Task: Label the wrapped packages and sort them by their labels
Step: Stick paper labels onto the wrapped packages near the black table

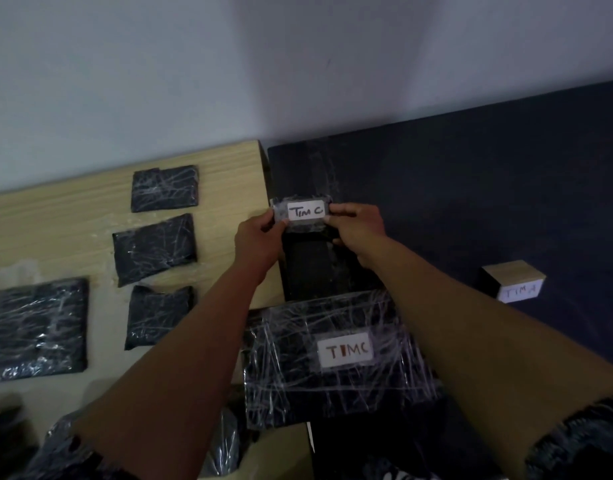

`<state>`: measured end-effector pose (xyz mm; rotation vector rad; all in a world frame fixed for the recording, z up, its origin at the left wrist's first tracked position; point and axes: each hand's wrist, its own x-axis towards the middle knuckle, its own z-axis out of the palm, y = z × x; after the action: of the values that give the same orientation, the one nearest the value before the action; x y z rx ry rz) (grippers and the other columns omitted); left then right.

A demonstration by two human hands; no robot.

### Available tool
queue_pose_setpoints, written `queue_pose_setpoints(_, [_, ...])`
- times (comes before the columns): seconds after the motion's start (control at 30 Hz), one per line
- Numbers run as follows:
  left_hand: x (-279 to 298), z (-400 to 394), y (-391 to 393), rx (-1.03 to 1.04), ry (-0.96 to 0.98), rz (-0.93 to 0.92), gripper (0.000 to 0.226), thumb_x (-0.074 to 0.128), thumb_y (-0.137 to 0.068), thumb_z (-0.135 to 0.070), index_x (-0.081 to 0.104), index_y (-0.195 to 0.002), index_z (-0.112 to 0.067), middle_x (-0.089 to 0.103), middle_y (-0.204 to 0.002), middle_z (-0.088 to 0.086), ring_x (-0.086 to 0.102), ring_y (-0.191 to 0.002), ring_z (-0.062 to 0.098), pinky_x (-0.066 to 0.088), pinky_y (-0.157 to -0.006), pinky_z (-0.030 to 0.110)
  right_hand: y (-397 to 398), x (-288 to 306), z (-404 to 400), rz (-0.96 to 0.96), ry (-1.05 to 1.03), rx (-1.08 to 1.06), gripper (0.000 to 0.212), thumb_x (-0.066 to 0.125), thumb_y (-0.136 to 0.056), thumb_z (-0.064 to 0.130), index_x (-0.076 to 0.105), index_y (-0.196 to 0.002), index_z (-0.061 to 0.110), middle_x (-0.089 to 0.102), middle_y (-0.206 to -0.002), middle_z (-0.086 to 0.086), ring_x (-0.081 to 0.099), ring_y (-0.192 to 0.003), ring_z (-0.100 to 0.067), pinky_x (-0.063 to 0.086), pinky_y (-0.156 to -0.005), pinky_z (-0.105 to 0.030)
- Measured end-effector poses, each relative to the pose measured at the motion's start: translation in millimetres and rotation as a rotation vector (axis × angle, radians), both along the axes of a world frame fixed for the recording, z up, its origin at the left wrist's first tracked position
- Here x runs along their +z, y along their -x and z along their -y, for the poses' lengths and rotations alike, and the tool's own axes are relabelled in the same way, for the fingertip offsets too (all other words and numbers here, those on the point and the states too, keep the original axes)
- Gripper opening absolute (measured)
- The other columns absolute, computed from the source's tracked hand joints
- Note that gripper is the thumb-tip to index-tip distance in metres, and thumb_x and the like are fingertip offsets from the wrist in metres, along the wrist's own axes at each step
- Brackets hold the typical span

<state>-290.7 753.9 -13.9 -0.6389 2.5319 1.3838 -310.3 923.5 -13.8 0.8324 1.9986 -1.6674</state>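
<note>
Both hands hold up a small black wrapped package (303, 223) with a white "TIM C" label (305, 211) on its upper part. My left hand (260, 242) pinches its left edge; my right hand (358, 228) pinches the right edge. Below them lies a large wrapped package (332, 386) labelled "TIMC" (346, 351), partly under my right forearm. Three small unlabelled black packages (164, 188) (155, 247) (157, 315) lie in a column on the pale wooden table (55, 220), with a bigger one (34, 329) at the left edge.
A small wooden block with a "TIM A" label (514, 282) stands on the dark table (471, 185) at the right. More wrapped packages (222, 441) lie near the bottom edge. A grey wall (228, 64) runs behind both tables.
</note>
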Motion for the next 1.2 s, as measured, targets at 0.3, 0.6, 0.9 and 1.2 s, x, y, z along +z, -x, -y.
queue_pose_setpoints(0.3, [-1.8, 5.5, 1.1, 0.025, -0.146, 0.055, 0.033, 0.05, -0.098, -0.017, 0.061, -0.129, -0.013, 0.068, -0.115, 0.005, 0.065, -0.1, 0.019, 0.053, -0.094, 0.039, -0.4, 0.7, -0.9, 0.0, -0.058, -0.057, 0.024, 0.06, -0.091, 0.011, 0.078, -0.1, 0.025, 0.072, -0.103, 0.0, 0.069, -0.067, -0.013, 0.059, -0.059, -0.026])
queue_pose_setpoints(0.6, [6.1, 2.6, -2.5, -0.099, -0.077, -0.026, 0.034, 0.065, -0.091, -0.016, 0.065, -0.125, -0.015, 0.067, -0.11, -0.005, 0.063, -0.097, 0.009, 0.048, -0.084, 0.02, -0.5, 3.6, 7.6, -0.091, -0.188, 0.102, 0.038, 0.09, -0.068, 0.024, 0.064, -0.096, 0.021, 0.067, -0.089, 0.005, 0.065, -0.084, -0.01, 0.057, -0.076, -0.026])
queue_pose_setpoints(0.9, [6.5, 6.9, -2.3, -0.065, -0.184, 0.026, 0.035, 0.051, -0.096, -0.003, 0.062, -0.127, -0.013, 0.067, -0.115, 0.004, 0.062, -0.102, 0.016, 0.05, -0.093, 0.03, -3.2, 2.2, -1.7, -0.027, -0.002, 0.008, 0.027, 0.076, -0.084, 0.011, 0.073, -0.11, 0.017, 0.071, -0.103, 0.0, 0.068, -0.08, -0.01, 0.058, -0.063, -0.026])
queue_pose_setpoints(1.2, [19.9, 5.1, -3.2, -0.131, 0.029, 0.068, 0.035, 0.05, -0.091, -0.009, 0.068, -0.119, -0.021, 0.07, -0.115, 0.002, 0.063, -0.105, 0.023, 0.05, -0.094, 0.033, -7.5, 24.9, 0.2, -0.107, -0.266, 0.198, 0.03, 0.053, -0.095, 0.011, 0.071, -0.118, 0.017, 0.067, -0.121, -0.007, 0.063, -0.11, -0.024, 0.05, -0.097, -0.027])
